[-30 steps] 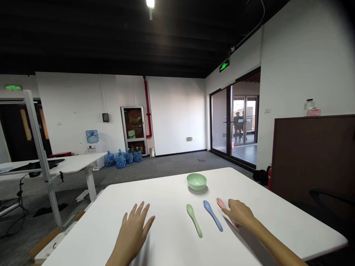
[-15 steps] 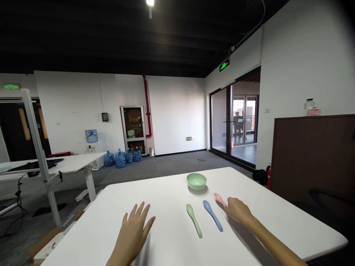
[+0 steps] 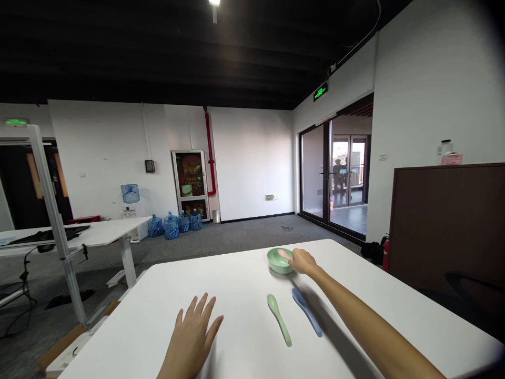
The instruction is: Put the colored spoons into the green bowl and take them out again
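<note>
Your right hand (image 3: 303, 261) was curled shut around the pink spoon (image 3: 283, 254), with its tip poking over the mint-green bowl (image 3: 276, 266) at the far side of the white table (image 3: 236, 300), arm stretched way out. Your left hand (image 3: 191, 339) was wide open, fingers spread, nothing in it, low by the near edge. Compared with a moment earlier, the pink spoon had left its spot beside the blue spoon (image 3: 306, 310); that one and the green spoon (image 3: 279, 319) still lay side by side.
</note>
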Available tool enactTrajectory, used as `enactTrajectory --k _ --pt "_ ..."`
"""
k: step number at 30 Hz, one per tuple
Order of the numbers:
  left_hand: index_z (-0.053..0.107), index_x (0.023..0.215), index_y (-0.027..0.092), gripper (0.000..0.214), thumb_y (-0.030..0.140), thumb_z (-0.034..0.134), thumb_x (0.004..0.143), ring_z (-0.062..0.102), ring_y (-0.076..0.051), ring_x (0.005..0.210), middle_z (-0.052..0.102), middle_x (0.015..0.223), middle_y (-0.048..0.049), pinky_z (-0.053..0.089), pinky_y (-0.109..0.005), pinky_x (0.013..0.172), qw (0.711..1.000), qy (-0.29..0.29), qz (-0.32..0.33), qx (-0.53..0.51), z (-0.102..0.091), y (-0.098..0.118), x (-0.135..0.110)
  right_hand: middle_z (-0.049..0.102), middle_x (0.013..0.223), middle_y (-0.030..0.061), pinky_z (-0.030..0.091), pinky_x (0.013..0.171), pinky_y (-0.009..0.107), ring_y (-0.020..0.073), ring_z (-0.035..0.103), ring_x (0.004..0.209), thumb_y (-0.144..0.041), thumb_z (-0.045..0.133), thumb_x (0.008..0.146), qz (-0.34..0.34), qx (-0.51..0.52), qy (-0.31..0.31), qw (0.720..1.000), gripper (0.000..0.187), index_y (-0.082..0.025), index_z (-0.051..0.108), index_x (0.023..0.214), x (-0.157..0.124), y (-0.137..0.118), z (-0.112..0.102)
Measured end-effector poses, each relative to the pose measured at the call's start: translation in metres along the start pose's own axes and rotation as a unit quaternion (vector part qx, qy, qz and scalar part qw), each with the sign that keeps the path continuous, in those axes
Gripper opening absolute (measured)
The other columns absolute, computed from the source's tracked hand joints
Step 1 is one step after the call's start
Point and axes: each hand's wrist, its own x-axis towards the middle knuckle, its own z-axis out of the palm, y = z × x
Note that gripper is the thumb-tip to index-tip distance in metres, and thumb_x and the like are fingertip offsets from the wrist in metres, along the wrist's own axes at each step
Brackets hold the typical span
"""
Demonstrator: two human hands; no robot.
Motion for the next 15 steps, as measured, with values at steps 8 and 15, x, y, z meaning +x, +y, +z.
enactTrajectory --k 8,15 --pt "0.051 0.154 0.026 0.059 0.051 0.035 0.103 0.036 -0.036 0.156 0.046 0.166 -0.0083 0.036 -0.063 0.123 1.000 -0.009 -0.001 -0.004 0.008 -0.003 0.001 0.071 0.130 0.0231 0.049 0.084 0.034 0.0311 0.069 0.118 -0.054 0.048 0.102 0.025 0.008 -0.022 0.999 0.054 -0.010 0.069 0.124 0.030 -0.012 0.022" --pt "0.052 0.153 0.026 0.057 0.050 0.035 0.104 0.038 -0.036 0.155 0.047 0.165 -0.0089 0.038 -0.063 0.122 1.000 -0.007 0.001 -0.003 0.006 -0.003 -0.001 0.072 0.131 0.0186 0.053 0.087 0.034 0.0306 0.070 0.118 -0.054 0.065 0.093 0.040 0.020 -0.030 0.999 0.051 -0.015 0.069 0.125 0.039 -0.013 0.036"
